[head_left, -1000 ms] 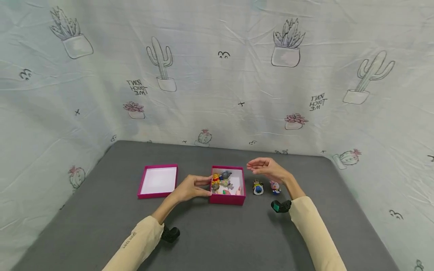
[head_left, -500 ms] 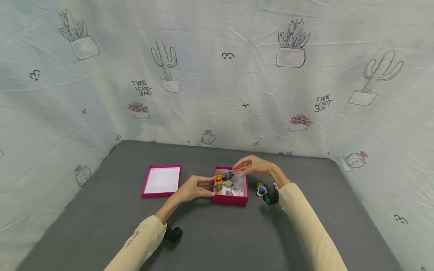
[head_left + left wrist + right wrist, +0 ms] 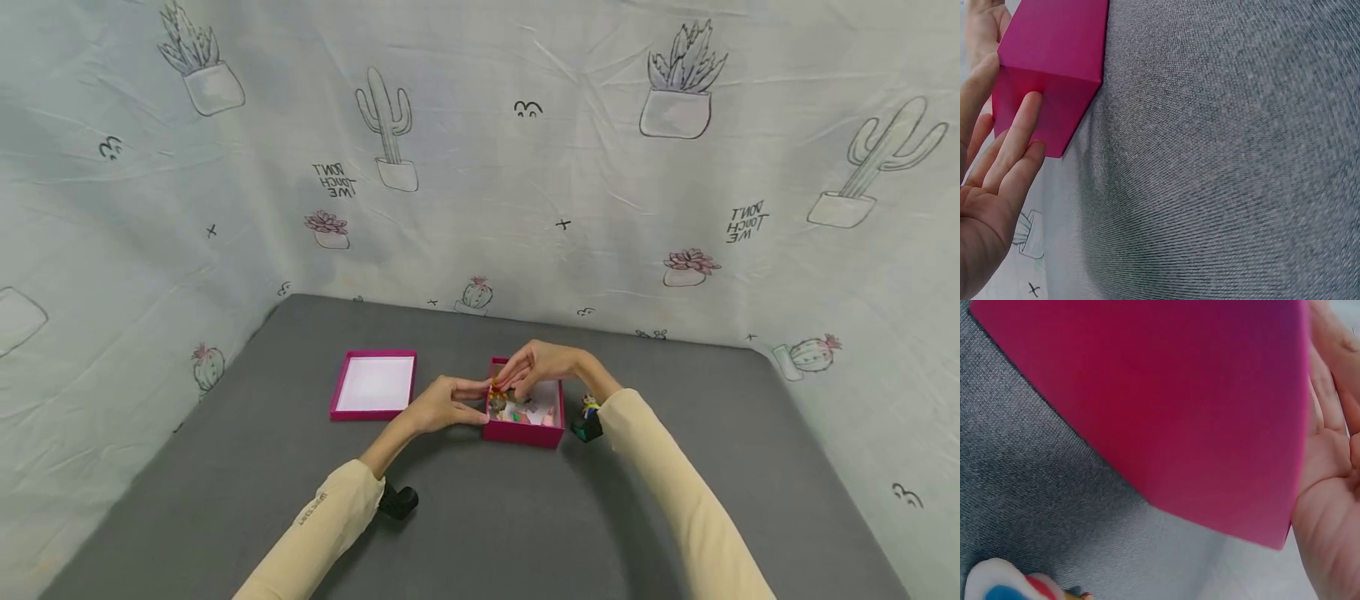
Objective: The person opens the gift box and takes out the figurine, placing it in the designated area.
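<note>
In the head view, a magenta box (image 3: 522, 435) with white inside stands on the table and holds several small toy figurines. My left hand (image 3: 438, 406) rests against its left side. The left wrist view shows straight fingers (image 3: 1019, 137) touching the box wall. My right hand (image 3: 542, 363) reaches over the box's back right, its fingertips down inside by a yellow figurine (image 3: 496, 385). Whether they pinch a figurine is hidden; in the right wrist view the box wall (image 3: 1166, 412) covers the fingertips. Pink pieces (image 3: 549, 417) lie at the box's front right.
The magenta-rimmed lid (image 3: 373, 385), white side up, lies left of the box on the grey table (image 3: 480, 525). Right of the box stands a figurine (image 3: 589, 403), partly covered by the right wrist camera (image 3: 587, 426). A cactus-print cloth (image 3: 480, 167) hangs behind.
My right hand has moved left from beside the box into it, covering the grey figurine. The left hand has stayed on the box's left side. The view has shifted slightly.
</note>
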Tool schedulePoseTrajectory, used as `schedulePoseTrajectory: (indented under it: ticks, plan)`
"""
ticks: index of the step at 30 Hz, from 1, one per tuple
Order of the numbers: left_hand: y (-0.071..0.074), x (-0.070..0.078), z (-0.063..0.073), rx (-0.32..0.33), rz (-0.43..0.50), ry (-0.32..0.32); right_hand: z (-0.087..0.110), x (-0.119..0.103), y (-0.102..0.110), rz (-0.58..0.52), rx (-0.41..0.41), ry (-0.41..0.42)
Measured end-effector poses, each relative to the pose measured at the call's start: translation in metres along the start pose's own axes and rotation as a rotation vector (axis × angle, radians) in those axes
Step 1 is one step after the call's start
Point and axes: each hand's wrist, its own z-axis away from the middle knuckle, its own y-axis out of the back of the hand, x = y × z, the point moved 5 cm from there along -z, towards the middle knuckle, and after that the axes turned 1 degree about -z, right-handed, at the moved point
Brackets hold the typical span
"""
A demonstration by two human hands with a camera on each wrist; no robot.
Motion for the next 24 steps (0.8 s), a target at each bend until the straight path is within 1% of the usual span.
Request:
schedulePoseTrajectory:
  ticks: [2, 5, 7, 9, 14, 18, 21, 24]
  plan:
    - [-0.001, 0.000, 0.000, -0.002, 0.001, -0.001, -0.002, 0.000, -0.002, 0.040, 0.010, 0.000]
    - [-0.002, -0.001, -0.001, 0.009, 0.011, 0.032, -0.006, 0.000, -0.006, 0.108, 0.023, 0.002]
    - [-0.002, -0.003, -0.002, 0.014, 0.008, 0.041, -0.007, -0.001, -0.008, 0.149, 0.033, 0.008]
    - [-0.002, -0.004, -0.002, 0.017, 0.010, 0.052, -0.008, -0.002, -0.011, 0.187, 0.037, 0.022]
    - [-0.002, -0.003, 0.001, 0.014, 0.003, 0.054, -0.007, -0.005, -0.021, 0.285, 0.065, 0.079]
    - [-0.003, -0.001, 0.003, 0.010, 0.000, 0.043, -0.001, -0.003, -0.029, 0.395, 0.132, 0.113]
    - [-0.003, 0.001, 0.004, 0.010, -0.002, 0.041, 0.004, -0.001, -0.036, 0.508, 0.186, 0.153]
    - [-0.003, 0.000, 0.004, 0.018, -0.004, 0.053, 0.008, -0.002, -0.041, 0.624, 0.230, 0.198]
